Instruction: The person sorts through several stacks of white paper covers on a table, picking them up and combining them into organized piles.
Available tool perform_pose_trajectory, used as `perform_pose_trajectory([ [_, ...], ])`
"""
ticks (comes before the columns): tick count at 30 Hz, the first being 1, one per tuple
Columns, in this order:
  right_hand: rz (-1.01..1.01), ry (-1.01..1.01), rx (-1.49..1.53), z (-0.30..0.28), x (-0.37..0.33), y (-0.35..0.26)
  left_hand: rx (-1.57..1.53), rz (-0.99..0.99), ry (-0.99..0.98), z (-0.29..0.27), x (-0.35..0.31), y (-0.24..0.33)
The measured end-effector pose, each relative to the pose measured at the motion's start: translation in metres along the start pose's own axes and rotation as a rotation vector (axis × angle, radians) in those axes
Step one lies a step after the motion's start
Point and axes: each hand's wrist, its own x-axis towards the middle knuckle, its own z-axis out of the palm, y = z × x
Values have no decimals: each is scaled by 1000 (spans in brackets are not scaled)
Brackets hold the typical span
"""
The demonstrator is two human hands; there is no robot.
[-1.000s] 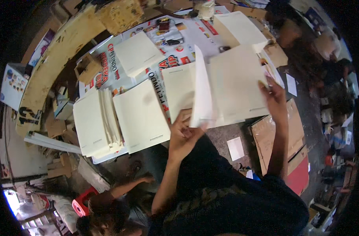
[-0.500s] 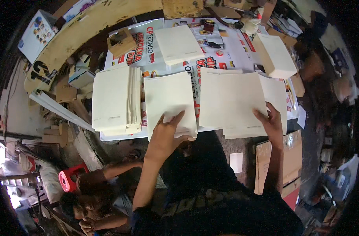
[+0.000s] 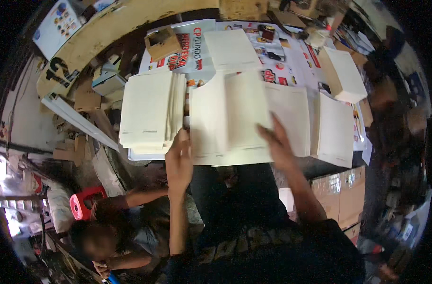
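One left hand (image 3: 179, 158), grip unclear, and a right hand (image 3: 279, 144) with parted fingers are flanking cream sheets (image 3: 249, 111), a paper stack (image 3: 147, 111) lying left of their fingers.

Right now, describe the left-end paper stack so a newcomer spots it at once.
Find the banner-covered table. At its near left corner, beyond and left of the left hand, lies a cream paper stack. It is the leftmost stack, its right side showing several uneven layers.

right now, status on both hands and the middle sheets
Left hand and right hand flanking middle sheets, grips unclear. Middle sheets partly blurred. Paper stack close on left, might crowd left hand.
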Motion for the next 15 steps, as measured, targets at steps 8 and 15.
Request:
perform_pose_trajectory([
  [8,-19,-278,460,32,-3,7,45,-163,47,-18,-10,37],
  [15,119,-222,505,-7,-26,-48,-356,-205,-15,9,-39,97],
])
